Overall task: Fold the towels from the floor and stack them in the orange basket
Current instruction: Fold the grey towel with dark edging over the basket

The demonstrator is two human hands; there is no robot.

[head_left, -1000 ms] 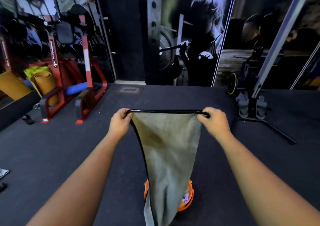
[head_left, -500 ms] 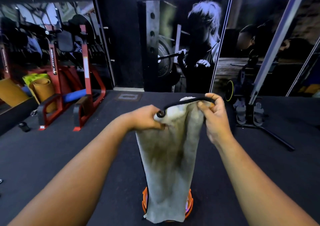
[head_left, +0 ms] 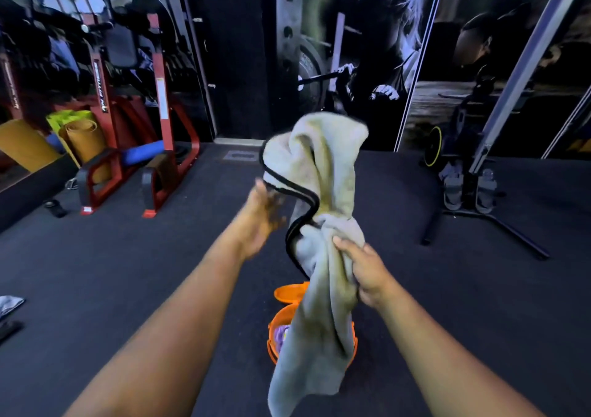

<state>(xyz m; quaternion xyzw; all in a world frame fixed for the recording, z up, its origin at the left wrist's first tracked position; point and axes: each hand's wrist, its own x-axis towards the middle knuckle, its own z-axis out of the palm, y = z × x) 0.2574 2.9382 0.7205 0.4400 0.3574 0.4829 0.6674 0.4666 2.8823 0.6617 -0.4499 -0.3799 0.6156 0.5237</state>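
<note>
One grey towel (head_left: 323, 173) hangs bunched in my right hand (head_left: 367, 272), grip clamped around its middle, above the orange basket (head_left: 275, 346); my left hand (head_left: 260, 215) is blurred, fingers apart, just left of the towel's black edge.

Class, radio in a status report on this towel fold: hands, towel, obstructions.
Right hand grips grey towel mid-length; left hand open, blurred, beside its black edge. Towel bunched, hanging over orange basket. Nothing in the way.
</note>
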